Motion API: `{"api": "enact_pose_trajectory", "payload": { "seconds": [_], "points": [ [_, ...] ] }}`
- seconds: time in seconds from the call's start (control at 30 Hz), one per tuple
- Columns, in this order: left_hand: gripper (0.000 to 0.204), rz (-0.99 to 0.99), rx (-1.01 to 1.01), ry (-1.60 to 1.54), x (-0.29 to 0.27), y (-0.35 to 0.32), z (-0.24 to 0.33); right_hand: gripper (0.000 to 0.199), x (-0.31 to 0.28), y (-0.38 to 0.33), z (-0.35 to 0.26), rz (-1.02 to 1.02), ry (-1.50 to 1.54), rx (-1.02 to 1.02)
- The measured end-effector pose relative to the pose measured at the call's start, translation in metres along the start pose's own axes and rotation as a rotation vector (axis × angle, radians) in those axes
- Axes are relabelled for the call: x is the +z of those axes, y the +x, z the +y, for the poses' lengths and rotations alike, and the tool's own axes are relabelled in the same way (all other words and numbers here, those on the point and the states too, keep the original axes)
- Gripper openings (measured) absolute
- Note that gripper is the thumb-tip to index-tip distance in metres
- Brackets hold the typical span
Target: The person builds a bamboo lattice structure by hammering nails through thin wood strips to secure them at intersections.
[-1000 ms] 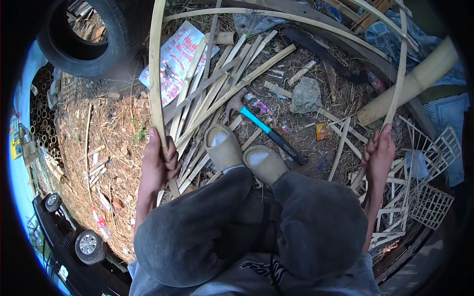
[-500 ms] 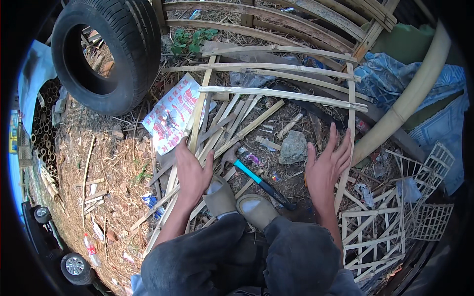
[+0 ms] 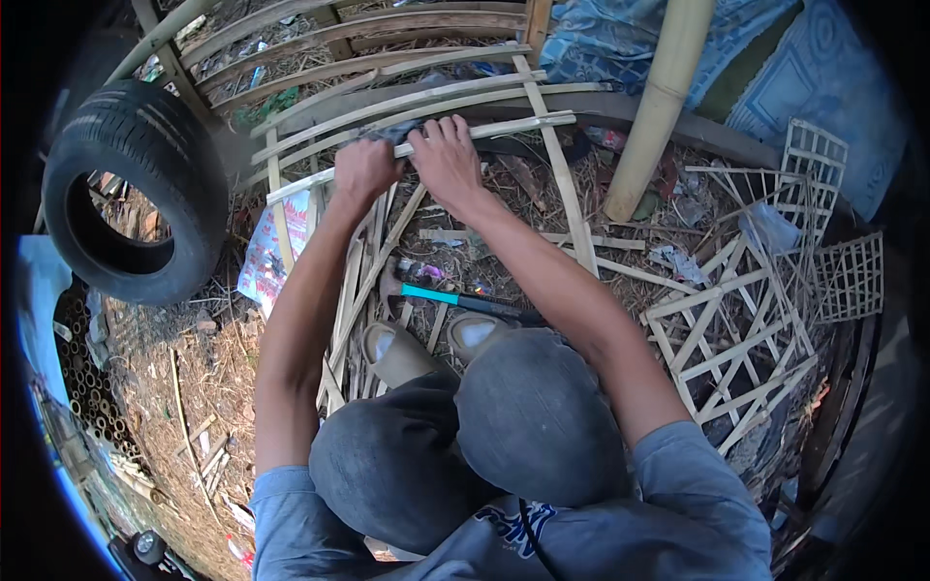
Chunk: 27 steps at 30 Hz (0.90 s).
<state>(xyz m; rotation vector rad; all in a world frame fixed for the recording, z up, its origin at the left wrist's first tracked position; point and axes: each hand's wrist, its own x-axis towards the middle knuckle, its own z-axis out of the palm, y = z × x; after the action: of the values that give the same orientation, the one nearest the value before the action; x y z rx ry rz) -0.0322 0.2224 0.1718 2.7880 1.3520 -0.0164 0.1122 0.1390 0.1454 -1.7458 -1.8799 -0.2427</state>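
I crouch over a pile of split bamboo strips (image 3: 373, 281). A frame of long bamboo slats (image 3: 484, 102) lies across the ground ahead of me. My left hand (image 3: 365, 171) and my right hand (image 3: 448, 158) rest side by side on one pale slat (image 3: 523, 124) of that frame, fingers curled over it. A dark cloth-like thing (image 3: 392, 132) shows just past my left hand. A hammer with a teal handle (image 3: 441, 295) lies on the ground near my shoes (image 3: 407, 351).
A black tyre (image 3: 136, 189) leans at the left. A thick bamboo pole (image 3: 659, 102) stands upright at the right, with blue patterned fabric (image 3: 775, 77) behind. Woven bamboo lattice panels (image 3: 746, 329) lie at the right. A printed paper sheet (image 3: 266, 257) lies by the strips.
Both hands let go of the long bent strip, passed open over the pile, then reached forward together onto a slat of the frame. The view tilted forward.
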Motion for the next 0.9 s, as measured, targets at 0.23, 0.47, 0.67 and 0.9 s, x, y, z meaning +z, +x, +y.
{"api": "enact_pose_trajectory", "payload": {
  "seconds": [0.23, 0.47, 0.67, 0.9],
  "points": [
    [0.014, 0.253, 0.102, 0.332, -0.198, 0.022, 0.02, 0.017, -0.095, 0.099, -0.02, 0.221, 0.133, 0.054],
    [0.021, 0.575, -0.002, 0.494, -0.401, -0.024, 0.023, 0.015, -0.278, 0.2, -0.091, 0.496, 0.165, -0.121],
    [0.018, 0.812, 0.22, 0.508, -0.479, 0.0, 0.077, 0.027, -0.374, 0.224, -0.068, 0.554, 0.207, 0.146],
    [0.035, 0.729, 0.094, 0.28, -0.417, 0.007, 0.074, 0.054, -0.362, 0.196, -0.043, 0.341, -0.071, 0.222]
  ]
}}
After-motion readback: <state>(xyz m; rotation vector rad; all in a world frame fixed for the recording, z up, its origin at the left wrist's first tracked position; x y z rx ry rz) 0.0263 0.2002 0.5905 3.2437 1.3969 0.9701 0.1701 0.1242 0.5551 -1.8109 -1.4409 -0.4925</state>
